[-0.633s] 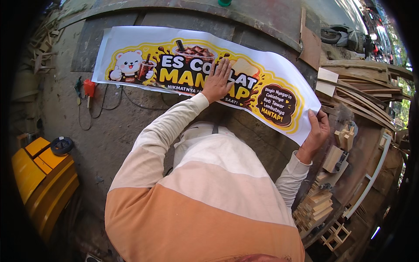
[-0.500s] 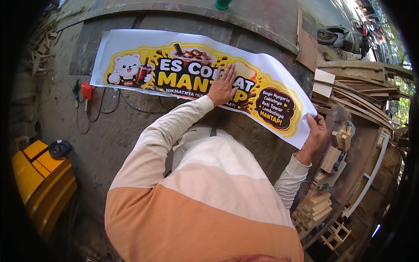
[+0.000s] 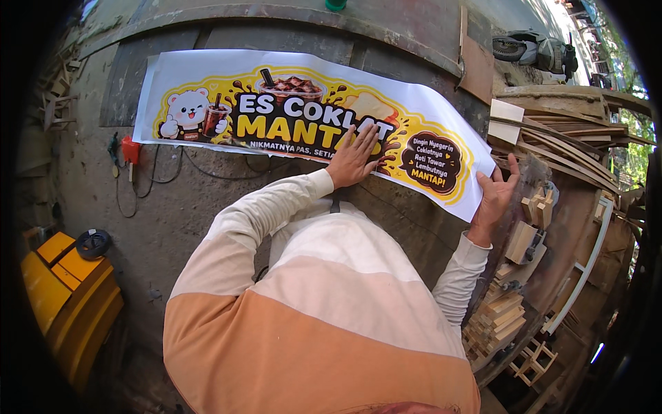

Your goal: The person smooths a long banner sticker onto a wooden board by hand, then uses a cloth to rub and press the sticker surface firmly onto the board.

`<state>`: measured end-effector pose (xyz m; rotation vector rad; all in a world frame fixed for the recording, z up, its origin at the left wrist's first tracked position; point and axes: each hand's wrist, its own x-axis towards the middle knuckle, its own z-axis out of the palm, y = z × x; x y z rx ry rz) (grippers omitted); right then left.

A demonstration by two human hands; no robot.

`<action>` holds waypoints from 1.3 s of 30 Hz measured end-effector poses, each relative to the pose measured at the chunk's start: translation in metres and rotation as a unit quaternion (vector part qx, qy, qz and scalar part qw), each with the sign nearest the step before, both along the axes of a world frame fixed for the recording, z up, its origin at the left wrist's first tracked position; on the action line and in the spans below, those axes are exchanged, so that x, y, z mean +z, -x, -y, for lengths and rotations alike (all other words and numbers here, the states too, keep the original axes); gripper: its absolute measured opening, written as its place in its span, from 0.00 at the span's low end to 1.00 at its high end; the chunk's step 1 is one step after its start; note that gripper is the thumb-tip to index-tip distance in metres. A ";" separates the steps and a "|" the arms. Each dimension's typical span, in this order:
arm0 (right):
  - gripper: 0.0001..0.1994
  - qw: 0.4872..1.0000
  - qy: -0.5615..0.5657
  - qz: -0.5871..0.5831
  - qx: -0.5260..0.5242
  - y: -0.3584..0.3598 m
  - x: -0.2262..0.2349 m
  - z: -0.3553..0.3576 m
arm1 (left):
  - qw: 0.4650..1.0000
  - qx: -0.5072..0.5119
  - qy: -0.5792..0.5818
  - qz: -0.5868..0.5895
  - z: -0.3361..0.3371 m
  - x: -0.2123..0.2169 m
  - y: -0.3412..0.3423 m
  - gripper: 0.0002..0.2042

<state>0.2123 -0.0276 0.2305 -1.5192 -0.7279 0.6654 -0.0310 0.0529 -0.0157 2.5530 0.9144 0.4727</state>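
A long printed banner (image 3: 289, 110) with a white border lies across a dark work surface in front of me. Its yellow print shows a cartoon bear, an iced drink, bread and large lettering. My left hand (image 3: 354, 157) rests flat on its lower middle, fingers spread over the lettering. By the right-hand end is my right hand (image 3: 496, 193), its fingers stretched out and apart. The thumb touches the white margin there, while the other fingers extend past the banner's edge. That right end bends down toward me, and the lower left edge is slightly wavy.
A red object (image 3: 130, 150) with a cord sits at the left. Yellow panels (image 3: 69, 276) and a black wheel (image 3: 94, 244) stand lower left. On the right are stacked wood strips (image 3: 565, 141), cut wooden blocks (image 3: 498, 319) and a pale frame (image 3: 586, 269). A motorbike (image 3: 538, 52) is beyond.
My left hand has slid slightly down and right over the banner. The right hand's fingers have loosened from the banner's end and spread out. The view has shifted slightly.
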 end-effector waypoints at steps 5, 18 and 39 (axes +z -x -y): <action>0.28 0.981 0.080 0.176 0.036 -0.001 0.012 -0.005 | 0.998 0.053 0.014 -0.014 0.004 0.002 0.013 0.36; 0.34 0.835 0.140 0.501 0.179 0.056 0.075 -0.028 | 0.997 0.065 -0.033 -0.034 -0.025 -0.003 -0.004 0.34; 0.35 0.834 0.145 0.506 0.164 0.047 0.060 -0.031 | 0.986 0.140 -0.092 0.002 -0.119 -0.027 -0.044 0.33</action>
